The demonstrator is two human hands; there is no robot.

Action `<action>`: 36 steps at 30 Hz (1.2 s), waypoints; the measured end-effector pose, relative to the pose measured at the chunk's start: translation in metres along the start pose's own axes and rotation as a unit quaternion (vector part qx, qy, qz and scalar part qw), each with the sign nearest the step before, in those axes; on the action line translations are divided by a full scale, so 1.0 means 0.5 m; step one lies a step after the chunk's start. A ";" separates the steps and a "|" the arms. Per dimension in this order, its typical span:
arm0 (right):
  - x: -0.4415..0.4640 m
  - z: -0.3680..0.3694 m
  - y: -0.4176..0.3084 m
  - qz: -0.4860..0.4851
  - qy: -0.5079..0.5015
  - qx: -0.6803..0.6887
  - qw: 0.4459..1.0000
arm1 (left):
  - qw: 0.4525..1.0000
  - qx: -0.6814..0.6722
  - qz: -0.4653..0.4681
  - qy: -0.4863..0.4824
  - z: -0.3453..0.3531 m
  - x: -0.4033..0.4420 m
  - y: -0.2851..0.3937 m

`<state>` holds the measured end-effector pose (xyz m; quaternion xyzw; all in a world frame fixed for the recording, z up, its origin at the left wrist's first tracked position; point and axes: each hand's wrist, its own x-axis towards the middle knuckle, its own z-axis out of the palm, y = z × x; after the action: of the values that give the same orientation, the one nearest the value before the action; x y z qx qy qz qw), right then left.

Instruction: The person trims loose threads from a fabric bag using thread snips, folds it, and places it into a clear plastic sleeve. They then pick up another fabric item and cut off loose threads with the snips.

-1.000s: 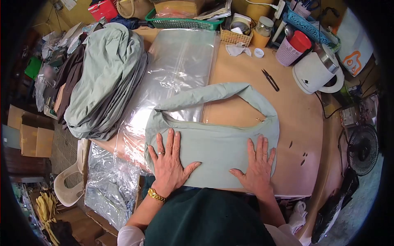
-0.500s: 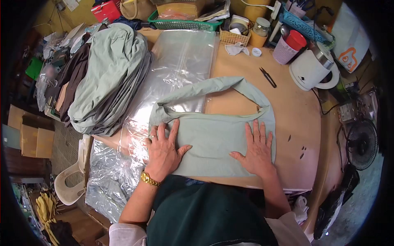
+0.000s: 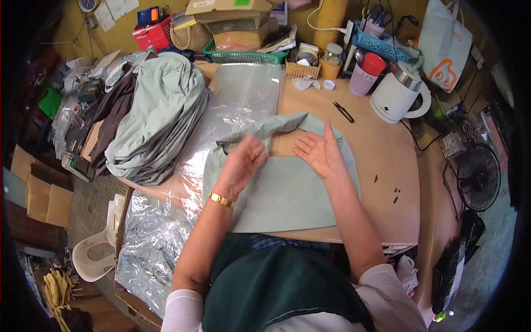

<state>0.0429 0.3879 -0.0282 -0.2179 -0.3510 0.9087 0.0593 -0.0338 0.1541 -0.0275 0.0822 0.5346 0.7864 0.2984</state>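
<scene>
A pale green cloth bag (image 3: pixel 287 199) lies flat in front of me, its wide strap (image 3: pixel 276 126) looped away at the far side. Above the bag's left part is my left hand (image 3: pixel 243 163), palm turned inward, fingers loosely bent and a little blurred; nothing shows in it. My right hand (image 3: pixel 322 154) is over the opening and the right end of the strap, palm up, thumb stretched out, fingers apart and holding nothing. Both hands look lifted off the fabric.
Left of the bag are clear plastic sheets (image 3: pixel 238 88) and a heap of green and dark cloth pieces (image 3: pixel 160 110). Black thread snips (image 3: pixel 343 112) lie toward the back right, near a white electric kettle (image 3: pixel 390 99). A black fan (image 3: pixel 478 177) stands at far right.
Both hands have risen from pressing flat on the bag's front and turned their palms inward and up, nearer the strap. The view has tilted up slightly.
</scene>
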 end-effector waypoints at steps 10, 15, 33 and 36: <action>-0.019 -0.122 0.009 -0.149 -0.059 0.332 0.930 | 0.842 -0.539 -0.001 0.035 -0.123 -0.007 0.027; -0.014 -0.119 0.002 -0.151 -0.045 0.339 0.928 | 0.859 -0.508 0.029 0.053 -0.112 -0.013 0.015; -0.266 -0.009 0.113 -0.155 -0.124 -0.832 0.518 | 0.449 0.874 0.168 -0.084 0.045 0.081 0.013; -0.282 0.071 0.114 -0.214 -0.364 -0.746 0.515 | 0.539 0.835 0.104 -0.043 0.084 0.111 -0.011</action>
<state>0.1567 0.2868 0.0073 0.2498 -0.9268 0.2726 -0.0652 -0.0576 0.2199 -0.0256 0.3825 0.9233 0.0045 0.0334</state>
